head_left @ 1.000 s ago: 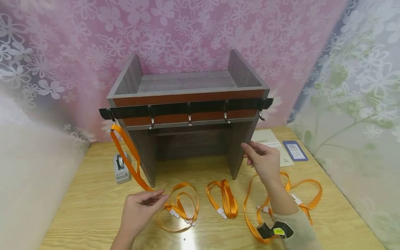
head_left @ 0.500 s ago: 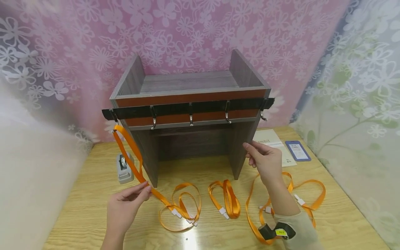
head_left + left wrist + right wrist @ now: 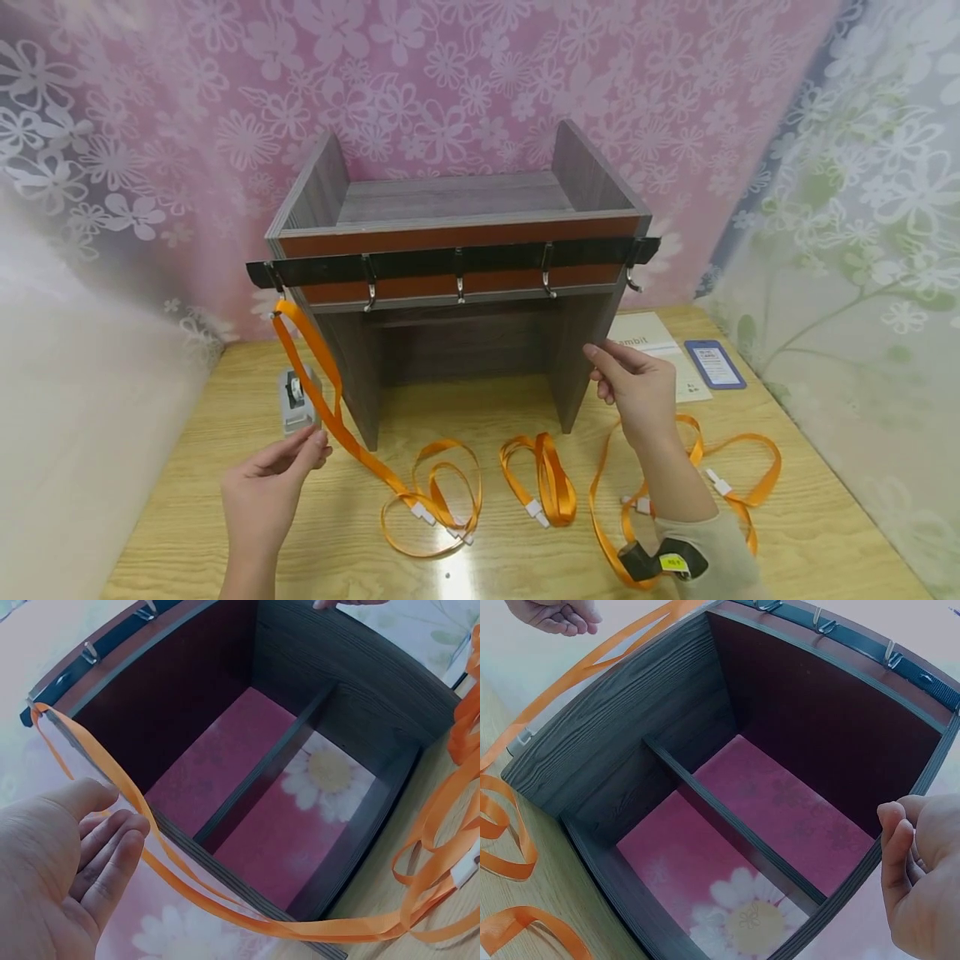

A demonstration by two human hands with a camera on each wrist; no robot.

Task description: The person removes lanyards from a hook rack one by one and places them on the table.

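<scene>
An orange lanyard (image 3: 378,468) hangs by its loop from the leftmost hook (image 3: 281,292) of a black hook strip (image 3: 420,261) on a grey wooden shelf unit (image 3: 450,196). Its lower end lies looped on the table, with white clips. My left hand (image 3: 262,487) is off to the left of the strap, fingers loosely bent and holding nothing; the left wrist view shows a bare palm side. My right hand (image 3: 641,392) has its loosely curled fingertips right at the front edge of the shelf's right side panel (image 3: 855,885), with nothing visible between them.
A folded orange lanyard (image 3: 555,483) lies mid-table, and more lanyards (image 3: 765,475) lie loose under the right forearm. A grey tape dispenser (image 3: 300,421) sits left of the shelf. At right are a pale booklet (image 3: 693,385) and a blue card holder (image 3: 716,364).
My left hand has slid up the hanging strap, let go of it and drawn away to the left. The lanyard stays on its hook. My right hand has barely moved.
</scene>
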